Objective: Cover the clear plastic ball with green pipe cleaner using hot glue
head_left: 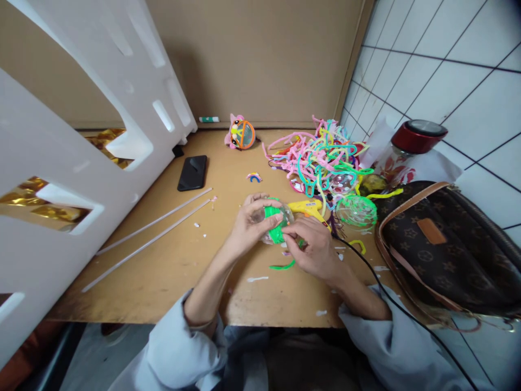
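Over the middle of the table, my left hand (253, 220) is closed around a clear plastic ball (288, 214) with a band of bright green pipe cleaner (274, 232) across it. My right hand (311, 243) pinches at the ball's right side, its fingertips against the green band; whether a loose end sits between them is too small to tell. Just behind my right hand lies a yellow hot glue gun (307, 207), with its black cord (376, 277) running off to the lower right. A short green pipe cleaner piece (282, 266) rests on the table below the ball.
A tangled heap of coloured pipe cleaners (317, 157) lies behind my hands, beside a green-wrapped clear ball (357, 212). At right are a brown handbag (451, 244) and a red-lidded bottle (419, 136). Leftward lie a black phone (192, 173), two white sticks (150, 243) and a white plastic panel (101, 65).
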Demonstrator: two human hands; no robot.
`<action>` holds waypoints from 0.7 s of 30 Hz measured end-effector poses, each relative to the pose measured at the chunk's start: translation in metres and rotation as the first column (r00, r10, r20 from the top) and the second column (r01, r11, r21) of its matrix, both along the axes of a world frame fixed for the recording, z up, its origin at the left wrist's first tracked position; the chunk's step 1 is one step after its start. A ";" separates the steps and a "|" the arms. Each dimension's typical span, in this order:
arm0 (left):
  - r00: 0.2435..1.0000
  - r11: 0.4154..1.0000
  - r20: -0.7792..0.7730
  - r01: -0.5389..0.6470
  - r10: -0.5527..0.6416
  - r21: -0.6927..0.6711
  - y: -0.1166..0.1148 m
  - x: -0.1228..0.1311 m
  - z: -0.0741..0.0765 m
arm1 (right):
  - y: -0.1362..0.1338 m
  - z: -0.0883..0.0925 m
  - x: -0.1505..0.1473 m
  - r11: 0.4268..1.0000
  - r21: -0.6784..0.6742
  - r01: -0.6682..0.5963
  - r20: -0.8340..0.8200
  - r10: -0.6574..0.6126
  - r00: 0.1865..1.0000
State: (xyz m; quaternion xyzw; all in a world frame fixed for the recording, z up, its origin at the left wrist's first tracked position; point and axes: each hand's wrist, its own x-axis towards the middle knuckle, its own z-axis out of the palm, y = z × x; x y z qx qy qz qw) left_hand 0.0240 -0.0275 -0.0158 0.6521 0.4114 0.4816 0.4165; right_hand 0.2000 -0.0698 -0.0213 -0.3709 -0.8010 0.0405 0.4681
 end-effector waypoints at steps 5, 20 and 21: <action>0.995 0.997 -0.097 0.008 -0.001 0.075 0.002 -0.001 -0.004 | 0.002 -0.002 0.001 1.000 -0.016 0.012 -0.016 -0.012 1.000; 0.881 0.948 -0.463 0.225 -0.100 0.223 0.002 -0.010 -0.001 | 0.004 -0.001 0.002 0.998 -0.030 0.047 -0.025 -0.048 0.999; 0.872 0.947 -0.482 0.219 -0.083 0.233 0.003 -0.010 -0.003 | 0.004 -0.001 0.002 0.998 -0.036 0.044 -0.032 -0.045 0.998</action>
